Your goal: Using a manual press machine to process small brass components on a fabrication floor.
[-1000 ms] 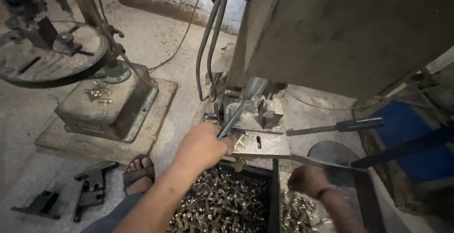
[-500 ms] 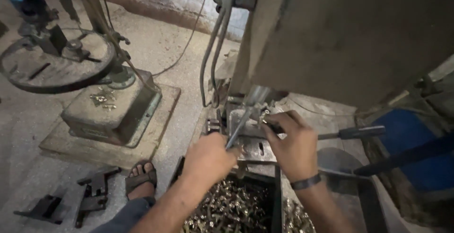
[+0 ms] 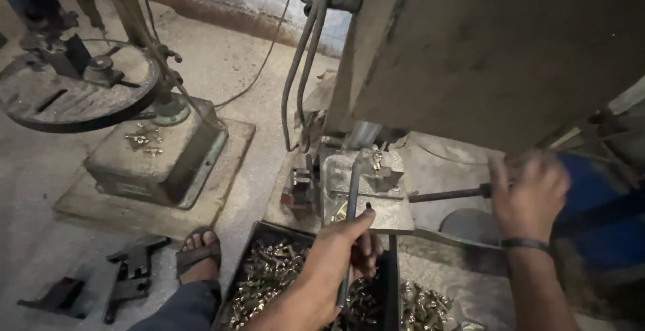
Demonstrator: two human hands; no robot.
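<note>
- Left hand: fingers wrapped round a thin metal rod that stands over the press plate.
- Right hand: fingers curled on the dark lever handle, blurred.
- Tray of brass fittings lies below, on the floor.

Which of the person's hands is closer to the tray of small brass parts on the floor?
Left. The left hand hovers right over the tray of brass parts, gripping a thin metal rod. The right hand is up at the machine's lever handle.
</note>
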